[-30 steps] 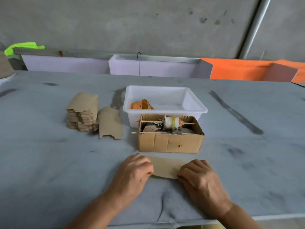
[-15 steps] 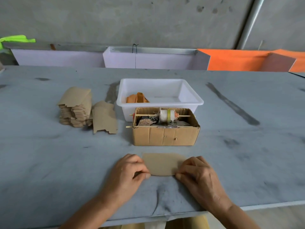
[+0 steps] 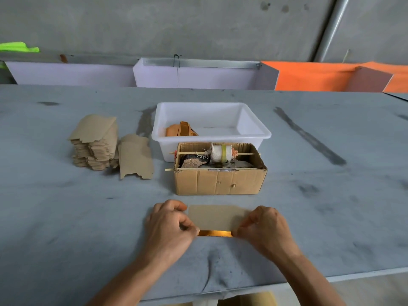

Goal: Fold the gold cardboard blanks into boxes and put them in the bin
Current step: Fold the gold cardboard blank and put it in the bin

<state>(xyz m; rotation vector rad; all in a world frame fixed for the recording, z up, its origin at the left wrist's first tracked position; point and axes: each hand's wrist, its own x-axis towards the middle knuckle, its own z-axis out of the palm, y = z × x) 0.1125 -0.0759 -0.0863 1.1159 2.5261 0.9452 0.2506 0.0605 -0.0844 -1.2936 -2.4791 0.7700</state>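
Grey table [image 3: 66, 217]: blanks [image 3: 95, 142], bin [image 3: 254, 131], carton [image 3: 220, 182]

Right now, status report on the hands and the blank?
Left hand and right hand pinch the blank, gold edge lifting. Bin behind cardboard box.

Two hands [image 3: 170, 228] [image 3: 265, 230], one white bin [image 3: 256, 133], one open carton [image 3: 220, 183], one stack of blanks [image 3: 95, 144], two loose blanks [image 3: 135, 155] [image 3: 215, 217].

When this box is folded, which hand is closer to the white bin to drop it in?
Probably the right hand: the white bin sits slightly right of the blank. It's close, though; the left hand pinches it too.
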